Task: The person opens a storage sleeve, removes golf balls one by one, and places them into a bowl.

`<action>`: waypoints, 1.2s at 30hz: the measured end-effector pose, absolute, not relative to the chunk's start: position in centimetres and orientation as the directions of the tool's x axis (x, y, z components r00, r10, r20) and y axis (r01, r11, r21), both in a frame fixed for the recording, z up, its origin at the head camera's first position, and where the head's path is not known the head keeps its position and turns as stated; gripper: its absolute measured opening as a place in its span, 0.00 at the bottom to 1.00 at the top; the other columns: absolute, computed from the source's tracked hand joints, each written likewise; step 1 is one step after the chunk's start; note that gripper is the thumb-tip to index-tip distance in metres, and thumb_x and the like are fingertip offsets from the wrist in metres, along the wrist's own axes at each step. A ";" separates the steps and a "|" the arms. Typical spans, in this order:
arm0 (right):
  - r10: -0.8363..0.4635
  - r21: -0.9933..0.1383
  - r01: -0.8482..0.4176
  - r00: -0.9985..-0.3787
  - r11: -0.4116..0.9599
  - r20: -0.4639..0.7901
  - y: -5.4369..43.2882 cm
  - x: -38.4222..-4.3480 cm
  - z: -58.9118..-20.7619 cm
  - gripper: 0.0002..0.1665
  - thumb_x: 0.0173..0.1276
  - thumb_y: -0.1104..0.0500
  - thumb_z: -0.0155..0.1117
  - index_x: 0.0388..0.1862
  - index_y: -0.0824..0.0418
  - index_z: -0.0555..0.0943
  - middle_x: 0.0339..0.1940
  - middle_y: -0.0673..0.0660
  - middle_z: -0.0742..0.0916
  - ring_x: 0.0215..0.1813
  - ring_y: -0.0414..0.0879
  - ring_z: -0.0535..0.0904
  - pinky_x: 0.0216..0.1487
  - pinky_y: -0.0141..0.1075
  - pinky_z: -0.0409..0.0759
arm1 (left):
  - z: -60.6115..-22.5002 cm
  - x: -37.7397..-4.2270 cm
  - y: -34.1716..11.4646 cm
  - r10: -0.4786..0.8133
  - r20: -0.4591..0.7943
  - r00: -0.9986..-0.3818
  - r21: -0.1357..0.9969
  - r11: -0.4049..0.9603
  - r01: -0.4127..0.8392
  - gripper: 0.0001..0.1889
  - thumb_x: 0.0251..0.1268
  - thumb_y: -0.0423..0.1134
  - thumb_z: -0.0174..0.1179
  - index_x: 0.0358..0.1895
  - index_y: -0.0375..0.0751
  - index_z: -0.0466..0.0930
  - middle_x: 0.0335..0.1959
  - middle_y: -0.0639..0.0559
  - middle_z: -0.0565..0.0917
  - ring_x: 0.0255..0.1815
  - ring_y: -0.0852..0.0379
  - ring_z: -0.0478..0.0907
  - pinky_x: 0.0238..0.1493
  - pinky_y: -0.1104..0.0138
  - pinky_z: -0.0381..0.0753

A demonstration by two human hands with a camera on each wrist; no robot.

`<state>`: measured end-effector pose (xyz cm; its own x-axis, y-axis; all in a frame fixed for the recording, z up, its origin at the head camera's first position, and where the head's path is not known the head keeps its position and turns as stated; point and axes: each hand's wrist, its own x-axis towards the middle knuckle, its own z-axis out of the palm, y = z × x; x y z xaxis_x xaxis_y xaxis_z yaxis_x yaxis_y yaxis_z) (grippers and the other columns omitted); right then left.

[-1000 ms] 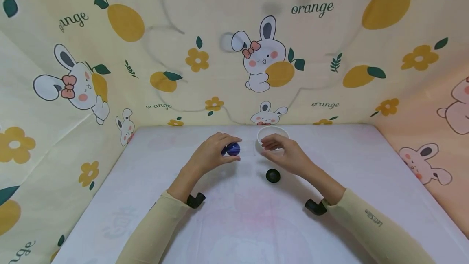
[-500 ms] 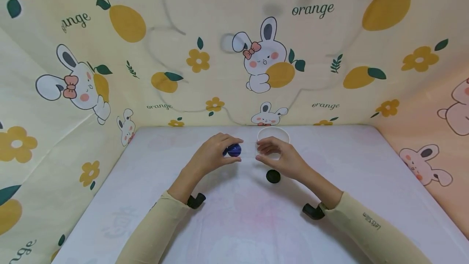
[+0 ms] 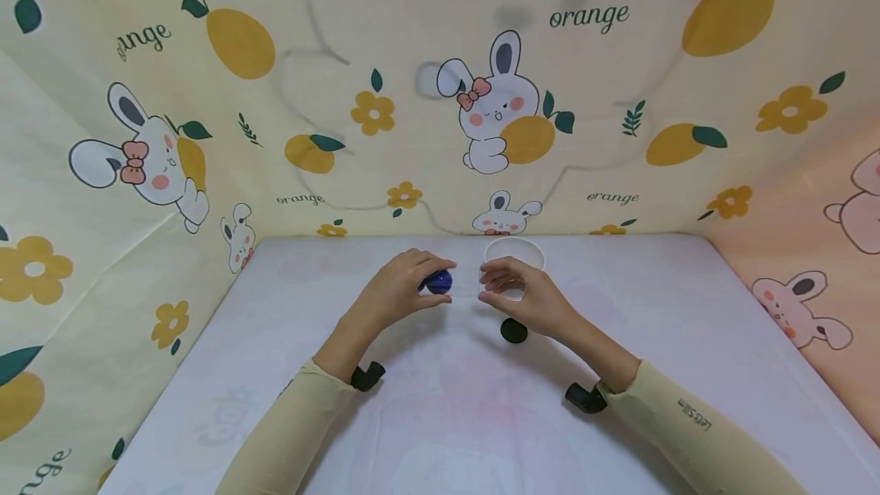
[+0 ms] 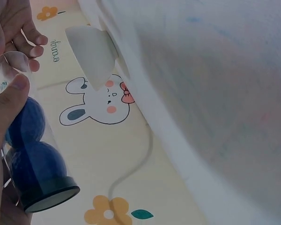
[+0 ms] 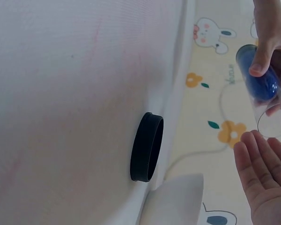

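Note:
My left hand [image 3: 395, 289] grips a clear tube [image 5: 263, 108] lying sideways, thumb on one side and fingers on the other. Blue balls [image 4: 39, 164] sit in the tube towards its end with a black cap [image 4: 51, 194]. The tube's other end is uncapped and points at my right hand [image 3: 529, 292]. The right hand's fingers are slightly bent and spread close to that open end, holding nothing visible; whether they touch the rim cannot be told. A separate black cap [image 5: 147, 147] rests on the table below the right hand.
Behind the right hand, a white bowl [image 3: 516, 240] stands near the table's back edge, partly hidden by that hand. A patterned cloth [image 3: 412, 121] hangs as a wall behind and at both sides. The table [image 3: 440, 403] has a pale cover.
The right hand has shifted slightly left and closer to the tube's open end. The left hand and its tube have stayed almost still. The loose black cap has not moved noticeably.

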<state>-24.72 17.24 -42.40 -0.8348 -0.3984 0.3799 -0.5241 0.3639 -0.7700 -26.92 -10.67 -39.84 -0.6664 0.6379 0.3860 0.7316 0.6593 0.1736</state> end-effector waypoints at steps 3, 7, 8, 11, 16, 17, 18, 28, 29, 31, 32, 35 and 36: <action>-0.397 -0.775 -0.522 -0.836 0.357 0.380 17.2 -24.7 -42.4 0.25 0.71 0.58 0.79 0.64 0.57 0.83 0.52 0.61 0.90 0.51 0.46 0.88 0.59 0.44 0.87 | -39.7 -26.9 -10.7 0.645 0.387 -0.659 0.166 0.654 0.738 0.31 0.62 0.52 0.80 0.67 0.49 0.85 0.58 0.51 0.88 0.61 0.50 0.83 0.67 0.55 0.83; -0.394 -0.782 -0.515 -0.839 0.351 0.376 17.1 -24.7 -42.4 0.25 0.70 0.58 0.80 0.63 0.58 0.83 0.52 0.60 0.90 0.50 0.46 0.88 0.59 0.43 0.87 | -39.7 -26.9 -10.7 0.649 0.383 -0.657 0.168 0.651 0.740 0.30 0.62 0.51 0.80 0.67 0.49 0.85 0.58 0.50 0.88 0.61 0.50 0.83 0.67 0.54 0.83; -0.393 -0.784 -0.512 -0.840 0.351 0.373 17.1 -24.7 -42.4 0.25 0.70 0.58 0.80 0.63 0.58 0.83 0.52 0.59 0.90 0.50 0.45 0.88 0.58 0.43 0.87 | -39.7 -26.9 -10.8 0.650 0.382 -0.657 0.165 0.652 0.740 0.30 0.62 0.51 0.80 0.67 0.49 0.85 0.58 0.50 0.88 0.61 0.50 0.83 0.67 0.54 0.83; -0.390 -0.785 -0.510 -0.842 0.353 0.372 17.1 -24.8 -42.5 0.25 0.70 0.58 0.80 0.63 0.58 0.83 0.51 0.54 0.90 0.51 0.45 0.88 0.58 0.43 0.87 | -39.7 -27.0 -10.8 0.653 0.384 -0.653 0.157 0.650 0.743 0.30 0.63 0.52 0.80 0.67 0.49 0.85 0.58 0.51 0.88 0.61 0.50 0.83 0.67 0.55 0.83; -0.387 -0.788 -0.505 -0.845 0.353 0.368 17.0 -24.7 -42.6 0.25 0.70 0.58 0.79 0.64 0.58 0.82 0.51 0.53 0.90 0.51 0.45 0.88 0.59 0.43 0.87 | -39.7 -27.1 -10.8 0.656 0.390 -0.646 0.148 0.648 0.747 0.30 0.62 0.52 0.80 0.67 0.49 0.85 0.58 0.51 0.88 0.61 0.50 0.83 0.68 0.55 0.82; -0.386 -0.789 -0.503 -0.847 0.353 0.367 17.0 -24.8 -42.6 0.25 0.70 0.58 0.79 0.64 0.58 0.82 0.52 0.53 0.90 0.51 0.45 0.88 0.59 0.43 0.87 | -39.7 -27.1 -10.8 0.656 0.389 -0.646 0.145 0.649 0.747 0.30 0.62 0.52 0.80 0.67 0.49 0.85 0.58 0.51 0.88 0.61 0.50 0.83 0.68 0.55 0.82; -0.385 -0.790 -0.501 -0.847 0.353 0.366 17.0 -24.8 -42.6 0.25 0.70 0.58 0.79 0.64 0.58 0.82 0.52 0.55 0.90 0.51 0.45 0.88 0.59 0.43 0.87 | -39.7 -27.1 -10.8 0.657 0.387 -0.647 0.144 0.650 0.746 0.30 0.62 0.52 0.79 0.67 0.50 0.85 0.58 0.51 0.88 0.61 0.50 0.83 0.68 0.55 0.82; -0.380 -0.793 -0.506 -0.845 0.339 0.377 16.9 -24.7 -42.7 0.25 0.70 0.60 0.80 0.63 0.58 0.82 0.51 0.53 0.90 0.50 0.46 0.88 0.58 0.41 0.87 | -39.6 -27.1 -10.7 0.659 0.379 -0.650 0.136 0.655 0.743 0.30 0.62 0.51 0.80 0.67 0.48 0.85 0.58 0.50 0.88 0.61 0.50 0.83 0.69 0.55 0.82; -0.379 -0.793 -0.506 -0.845 0.339 0.377 16.9 -24.7 -42.7 0.25 0.70 0.60 0.79 0.63 0.58 0.82 0.51 0.53 0.90 0.50 0.46 0.88 0.58 0.41 0.87 | -39.5 -27.1 -10.7 0.659 0.380 -0.649 0.135 0.654 0.744 0.30 0.62 0.51 0.80 0.66 0.48 0.85 0.58 0.50 0.88 0.61 0.50 0.83 0.69 0.55 0.82; -0.379 -0.794 -0.505 -0.846 0.339 0.376 16.9 -24.8 -42.8 0.25 0.70 0.60 0.79 0.63 0.58 0.82 0.51 0.53 0.90 0.50 0.46 0.88 0.58 0.40 0.87 | -39.5 -27.2 -10.6 0.661 0.383 -0.646 0.131 0.653 0.746 0.30 0.61 0.51 0.81 0.66 0.47 0.85 0.58 0.51 0.88 0.62 0.50 0.83 0.69 0.55 0.81; -0.380 -0.793 -0.505 -0.845 0.339 0.376 16.9 -24.8 -42.8 0.25 0.70 0.60 0.79 0.63 0.58 0.82 0.51 0.53 0.90 0.50 0.46 0.88 0.58 0.40 0.87 | -39.5 -27.2 -10.6 0.661 0.383 -0.645 0.129 0.653 0.746 0.30 0.61 0.51 0.81 0.66 0.47 0.85 0.58 0.51 0.88 0.62 0.50 0.83 0.69 0.55 0.81; -0.382 -0.794 -0.506 -0.844 0.337 0.376 16.9 -24.8 -42.8 0.25 0.70 0.60 0.79 0.64 0.58 0.82 0.52 0.53 0.90 0.50 0.46 0.88 0.58 0.40 0.87 | -39.5 -27.2 -10.6 0.662 0.383 -0.644 0.118 0.656 0.746 0.30 0.62 0.52 0.80 0.66 0.48 0.85 0.58 0.51 0.88 0.62 0.50 0.83 0.69 0.56 0.81; -0.382 -0.794 -0.507 -0.844 0.337 0.376 17.0 -24.8 -42.8 0.25 0.70 0.60 0.79 0.64 0.58 0.82 0.52 0.53 0.90 0.50 0.46 0.88 0.58 0.40 0.87 | -39.6 -27.2 -10.6 0.663 0.383 -0.643 0.117 0.656 0.746 0.30 0.62 0.52 0.80 0.66 0.48 0.85 0.58 0.51 0.88 0.62 0.50 0.83 0.69 0.56 0.81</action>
